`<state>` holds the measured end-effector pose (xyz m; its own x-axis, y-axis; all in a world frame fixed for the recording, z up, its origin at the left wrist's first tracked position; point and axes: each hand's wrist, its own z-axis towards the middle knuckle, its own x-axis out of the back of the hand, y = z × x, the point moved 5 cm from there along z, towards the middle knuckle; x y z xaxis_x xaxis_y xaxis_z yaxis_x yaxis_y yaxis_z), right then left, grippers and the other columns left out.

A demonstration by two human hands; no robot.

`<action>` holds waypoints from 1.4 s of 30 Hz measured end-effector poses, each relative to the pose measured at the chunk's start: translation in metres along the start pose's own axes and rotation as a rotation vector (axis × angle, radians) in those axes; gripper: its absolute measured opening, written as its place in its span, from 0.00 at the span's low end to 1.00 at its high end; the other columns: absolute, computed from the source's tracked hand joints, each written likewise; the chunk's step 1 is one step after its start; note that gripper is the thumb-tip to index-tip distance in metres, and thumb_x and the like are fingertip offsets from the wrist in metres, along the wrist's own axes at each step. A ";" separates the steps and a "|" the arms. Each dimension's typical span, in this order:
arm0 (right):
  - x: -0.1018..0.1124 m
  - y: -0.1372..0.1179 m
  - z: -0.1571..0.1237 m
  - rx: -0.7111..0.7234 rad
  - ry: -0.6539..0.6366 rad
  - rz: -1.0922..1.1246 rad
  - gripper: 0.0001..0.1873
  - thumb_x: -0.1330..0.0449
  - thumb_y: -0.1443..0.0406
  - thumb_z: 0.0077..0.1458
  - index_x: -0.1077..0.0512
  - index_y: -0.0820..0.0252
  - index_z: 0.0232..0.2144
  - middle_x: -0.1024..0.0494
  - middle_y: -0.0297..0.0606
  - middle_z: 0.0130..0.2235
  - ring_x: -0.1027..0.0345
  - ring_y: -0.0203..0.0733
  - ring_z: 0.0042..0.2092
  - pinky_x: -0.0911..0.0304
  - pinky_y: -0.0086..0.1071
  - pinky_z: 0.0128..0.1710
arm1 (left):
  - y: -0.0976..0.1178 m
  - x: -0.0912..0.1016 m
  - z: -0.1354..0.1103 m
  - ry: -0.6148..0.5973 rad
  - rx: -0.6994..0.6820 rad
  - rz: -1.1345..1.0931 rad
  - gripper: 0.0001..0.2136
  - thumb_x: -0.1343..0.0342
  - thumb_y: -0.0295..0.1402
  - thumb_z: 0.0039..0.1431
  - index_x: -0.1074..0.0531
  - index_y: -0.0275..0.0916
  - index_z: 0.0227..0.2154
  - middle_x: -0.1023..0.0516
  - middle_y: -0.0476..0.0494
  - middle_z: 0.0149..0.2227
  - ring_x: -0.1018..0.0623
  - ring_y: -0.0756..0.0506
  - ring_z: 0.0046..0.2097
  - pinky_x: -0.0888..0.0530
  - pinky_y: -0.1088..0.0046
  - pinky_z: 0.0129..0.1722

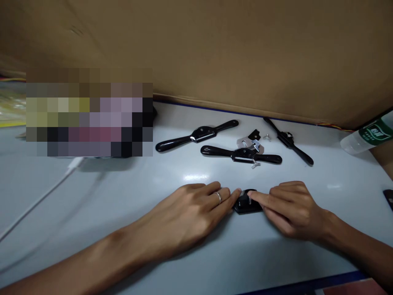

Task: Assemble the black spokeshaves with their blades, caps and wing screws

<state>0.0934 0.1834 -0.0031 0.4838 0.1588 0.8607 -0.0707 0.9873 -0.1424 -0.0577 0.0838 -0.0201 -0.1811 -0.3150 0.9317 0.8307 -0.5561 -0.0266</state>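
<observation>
A black metal spokeshave (248, 209) lies on the table between my two hands, its body showing and its handles hidden. My left hand (196, 209), with a ring on one finger, is closed over its left end. My right hand (293, 209) has its index finger at the small silver thumbscrew (249, 200) on the body; its other fingers are curled in. Beyond my hands lies a second spokeshave (242, 155), with a loose wing screw (256, 164) against its front edge. Silver blade plates (244, 142) and a black cap piece (254, 135) sit just behind it.
Two more spokeshaves, one at the back left (203, 133) and one at the back right (287, 139), flank the loose parts. Another wing screw (267, 137) lies between. A green-labelled bottle (356, 143) is at far right. A white cable (46, 192) crosses the left, near a pixelated patch.
</observation>
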 end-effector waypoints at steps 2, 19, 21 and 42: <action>0.000 0.001 0.000 -0.008 0.010 0.000 0.14 0.48 0.74 0.63 0.24 0.68 0.45 0.28 0.28 0.22 0.37 0.32 0.22 0.39 0.29 0.22 | 0.000 0.001 0.000 0.008 -0.001 0.005 0.16 0.59 0.18 0.67 0.32 0.23 0.52 0.23 0.43 0.32 0.26 0.45 0.31 0.28 0.68 0.29; 0.000 0.000 0.001 -0.042 0.027 0.070 0.13 0.49 0.75 0.59 0.24 0.64 0.32 0.31 0.29 0.21 0.42 0.34 0.21 0.43 0.32 0.21 | -0.002 -0.002 -0.002 -0.006 0.005 -0.013 0.16 0.56 0.19 0.66 0.33 0.24 0.54 0.22 0.42 0.33 0.24 0.45 0.32 0.27 0.68 0.30; 0.000 -0.001 0.001 -0.028 0.025 0.069 0.14 0.49 0.75 0.58 0.24 0.64 0.31 0.31 0.30 0.20 0.43 0.34 0.20 0.43 0.32 0.21 | -0.002 -0.002 -0.001 -0.010 0.011 -0.006 0.16 0.56 0.19 0.66 0.33 0.24 0.54 0.22 0.42 0.34 0.24 0.45 0.32 0.27 0.68 0.30; 0.001 0.000 0.000 0.006 0.016 0.013 0.14 0.47 0.75 0.61 0.24 0.71 0.44 0.29 0.28 0.22 0.37 0.33 0.21 0.39 0.30 0.21 | -0.001 0.003 0.002 0.006 0.005 -0.011 0.16 0.57 0.18 0.65 0.33 0.24 0.53 0.22 0.43 0.32 0.25 0.45 0.30 0.28 0.68 0.27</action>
<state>0.0935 0.1841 -0.0020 0.4970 0.1717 0.8506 -0.0826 0.9851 -0.1505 -0.0578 0.0852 -0.0166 -0.1936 -0.3134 0.9297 0.8315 -0.5554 -0.0141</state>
